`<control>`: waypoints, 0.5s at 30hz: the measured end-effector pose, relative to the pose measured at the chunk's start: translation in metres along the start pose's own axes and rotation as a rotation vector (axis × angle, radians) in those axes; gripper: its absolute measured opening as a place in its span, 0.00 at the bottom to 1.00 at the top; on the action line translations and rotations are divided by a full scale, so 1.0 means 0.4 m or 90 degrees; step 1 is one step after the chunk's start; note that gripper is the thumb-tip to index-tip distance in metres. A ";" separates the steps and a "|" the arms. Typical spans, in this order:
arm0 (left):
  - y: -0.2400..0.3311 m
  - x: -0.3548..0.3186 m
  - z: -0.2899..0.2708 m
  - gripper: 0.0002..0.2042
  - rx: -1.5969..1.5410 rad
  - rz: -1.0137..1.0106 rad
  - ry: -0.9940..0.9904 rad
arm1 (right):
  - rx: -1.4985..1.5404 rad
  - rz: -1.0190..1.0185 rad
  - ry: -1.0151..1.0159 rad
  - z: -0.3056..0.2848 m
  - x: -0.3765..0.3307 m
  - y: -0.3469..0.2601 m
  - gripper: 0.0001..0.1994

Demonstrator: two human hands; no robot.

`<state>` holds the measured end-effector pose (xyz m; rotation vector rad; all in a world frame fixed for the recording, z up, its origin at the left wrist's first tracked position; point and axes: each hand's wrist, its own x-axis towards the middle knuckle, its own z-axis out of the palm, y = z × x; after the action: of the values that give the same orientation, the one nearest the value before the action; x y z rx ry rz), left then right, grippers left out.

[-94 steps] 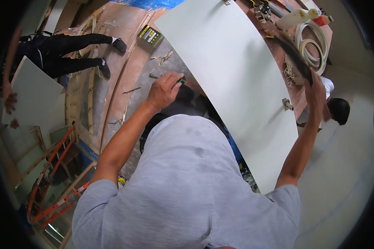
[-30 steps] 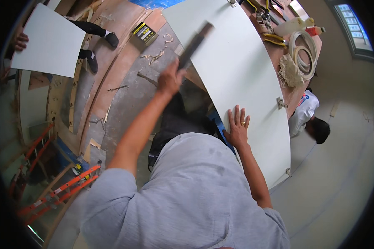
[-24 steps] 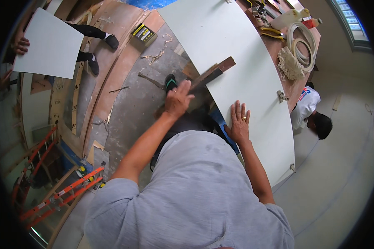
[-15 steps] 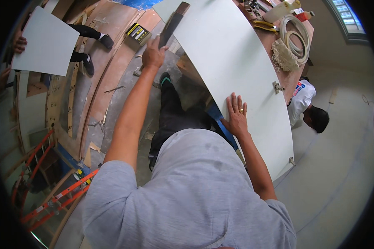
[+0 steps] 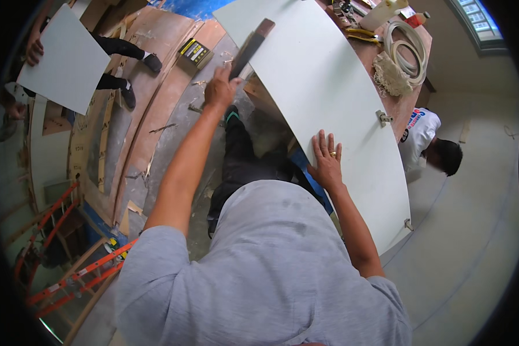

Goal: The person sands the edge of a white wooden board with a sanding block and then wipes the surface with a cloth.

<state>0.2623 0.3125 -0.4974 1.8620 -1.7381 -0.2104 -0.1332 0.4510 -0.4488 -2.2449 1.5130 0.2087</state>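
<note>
- A large white door panel [image 5: 328, 81] with metal hinges [image 5: 384, 119] along its right edge ran diagonally through the view, in front of the person; it was the main thing being handled.
- A dark narrow block [image 5: 251, 49], perhaps a sanding block, overlapped the panel's left edge near its far end; whether it was touching there could not be told.
- Judging by the pose, good handling called for an even block angle along that edge, light pressure near the corner, and a steady panel underneath the other palm.
- The left hand [image 5: 219, 89], just outside the panel's left edge, grasped the block's near end, fingers curled around it; their tips were hidden.
- The right hand [image 5: 327, 164] lay flat on the panel, nearer the person, its fingers straight and slightly parted, gripping nothing; a ring [image 5: 333, 154] showed on one.
- Right of the panel were yellow-handled pliers [image 5: 364, 37] and a pale coil [image 5: 408, 53]; left of it, a yellow-and-black box [image 5: 195, 53].
</note>
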 end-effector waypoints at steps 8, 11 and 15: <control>0.025 -0.071 0.014 0.27 -0.032 0.080 -0.076 | -0.008 -0.002 0.004 0.016 -0.007 0.018 0.55; -0.009 0.029 -0.001 0.25 0.040 -0.054 -0.007 | 0.008 -0.009 -0.006 -0.001 0.004 0.015 0.55; 0.095 -0.108 0.018 0.30 -0.007 0.034 -0.079 | 0.018 0.001 -0.010 -0.004 0.003 0.016 0.55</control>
<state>0.2202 0.3522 -0.4956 1.8258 -1.8642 -0.3197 -0.1387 0.4472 -0.4497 -2.2152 1.4995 0.2043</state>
